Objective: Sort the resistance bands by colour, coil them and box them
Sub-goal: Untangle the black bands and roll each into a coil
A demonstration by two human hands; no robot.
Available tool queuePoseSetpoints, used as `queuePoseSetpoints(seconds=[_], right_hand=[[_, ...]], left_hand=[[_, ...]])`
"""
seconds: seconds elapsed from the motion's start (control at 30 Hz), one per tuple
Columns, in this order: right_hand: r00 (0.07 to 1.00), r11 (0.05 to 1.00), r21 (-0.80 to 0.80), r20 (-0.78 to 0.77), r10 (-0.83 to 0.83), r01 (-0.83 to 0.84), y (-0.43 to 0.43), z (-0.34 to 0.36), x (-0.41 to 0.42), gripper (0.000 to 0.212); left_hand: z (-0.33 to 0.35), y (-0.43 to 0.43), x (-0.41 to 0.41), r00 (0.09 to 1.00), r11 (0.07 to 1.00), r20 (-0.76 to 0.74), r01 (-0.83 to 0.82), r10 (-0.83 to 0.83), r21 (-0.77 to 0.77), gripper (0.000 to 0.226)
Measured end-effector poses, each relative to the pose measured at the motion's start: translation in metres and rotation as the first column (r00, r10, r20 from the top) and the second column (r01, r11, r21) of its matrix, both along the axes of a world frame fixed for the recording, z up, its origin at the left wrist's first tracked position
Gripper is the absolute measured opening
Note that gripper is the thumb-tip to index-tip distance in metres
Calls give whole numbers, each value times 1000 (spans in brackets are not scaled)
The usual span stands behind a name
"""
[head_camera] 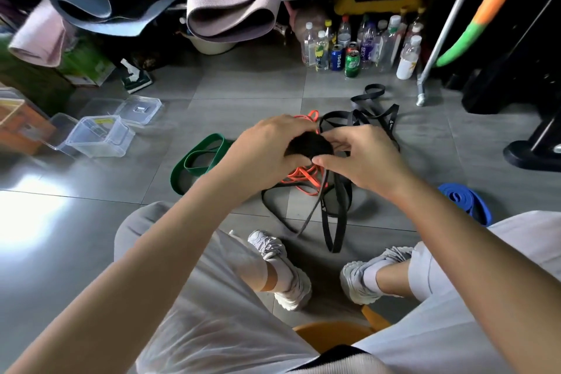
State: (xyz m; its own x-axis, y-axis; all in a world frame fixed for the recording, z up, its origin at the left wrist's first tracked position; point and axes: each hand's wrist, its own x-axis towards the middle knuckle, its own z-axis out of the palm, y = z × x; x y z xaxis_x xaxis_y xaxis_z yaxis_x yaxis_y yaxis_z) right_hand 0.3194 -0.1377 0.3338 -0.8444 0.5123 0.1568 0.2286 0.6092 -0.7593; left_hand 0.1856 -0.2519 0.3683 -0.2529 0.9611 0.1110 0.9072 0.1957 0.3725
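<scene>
The grey tiled floor (243,85) carries everything. Loose black bands (361,118) sprawl across it ahead of my feet, and one strap runs from the tangle up to my hands. A green band (194,161) lies flat to their left. Farther left a clear plastic box (100,138) stands open, its lid (139,109) just behind it. A coiled blue band (467,200) sits at the right, by my knee. An orange band (300,174) lies among the black ones, beneath my hands. My left hand (264,149) curls round a black coil (309,146) held above the floor. My right hand (361,158) pinches the coil's near edge between thumb and fingers.
</scene>
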Motion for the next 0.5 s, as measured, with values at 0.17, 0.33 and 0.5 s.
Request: queuePoseSetpoints(seconds=[0.17,0.33,0.5], right_hand=[[996,998,-68,-92,-22,15,2,7,1,25],[985,980,-199,-165,-53,20,12,8,1,30],[928,919,-393,-357,-108,-44,22,23,-10,32]], left_hand=[[6,8,-4,995,997,62,-76,75,23,26],[9,9,-8,786,961,616,-199,40,192,31],[14,16,-3,352,906,931,-358,-94,227,26]])
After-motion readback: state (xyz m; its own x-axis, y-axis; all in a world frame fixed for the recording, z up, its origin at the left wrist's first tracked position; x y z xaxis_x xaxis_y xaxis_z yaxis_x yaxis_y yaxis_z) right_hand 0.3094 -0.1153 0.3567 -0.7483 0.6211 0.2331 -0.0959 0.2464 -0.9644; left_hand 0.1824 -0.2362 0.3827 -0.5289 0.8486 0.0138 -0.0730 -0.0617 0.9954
